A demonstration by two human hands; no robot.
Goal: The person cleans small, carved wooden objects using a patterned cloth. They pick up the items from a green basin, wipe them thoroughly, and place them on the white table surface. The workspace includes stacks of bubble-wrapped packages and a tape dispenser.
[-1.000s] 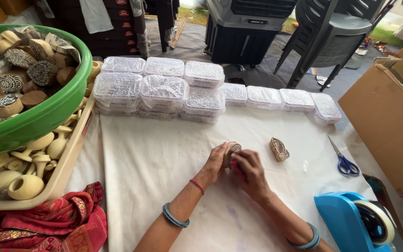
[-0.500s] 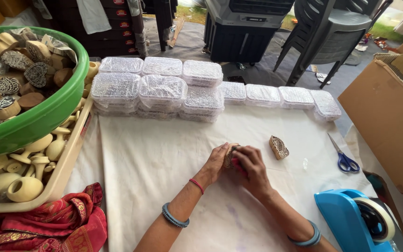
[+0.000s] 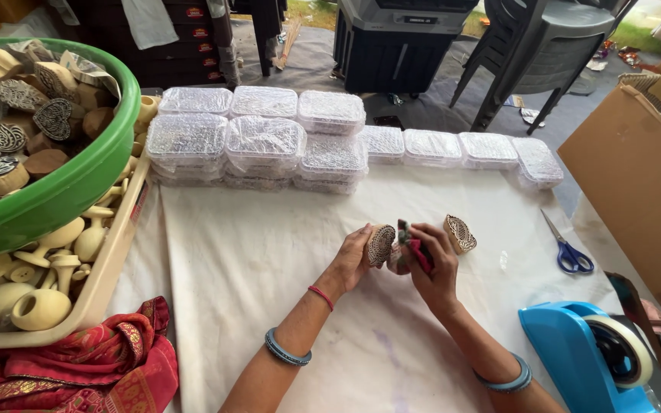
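A carved wooden stamp [image 3: 381, 245] is held upright above a white cloth [image 3: 254, 252], its patterned face turned toward the camera. The left hand [image 3: 353, 260] pinches it, thumb on the near edge and fingers curled behind, closed firmly around the block. Just to the right of those fingers, the right hand [image 3: 431, 264] is closed on a bunched red rag [image 3: 416, 252], which touches the stamp's side.

Cleaning such a face well would seem to call for a steady grip on the plain back of the block, with the rag worked into the grooves by short light strokes rather than dragged across the raised lines, which look fine enough to chip.

Just beyond the right hand's fingertips a second stamp [image 3: 460, 233] lies on the cloth. Farther right lie blue-handled scissors [image 3: 571, 256], with a blue tape dispenser [image 3: 590, 356] nearer the camera. Beyond the fingers stand rows of clear plastic boxes [image 3: 262, 141]. Well to the left, a green tub [image 3: 78, 183] holds more stamps above a tray of pale wooden handles [image 3: 40, 268].

The stamp's back is hidden by the left fingers, and the rag's full shape is lost inside the right palm. The contents of the boxes cannot be made out through their lids; the tub and the tape dispenser are cut off by the frame's edges.
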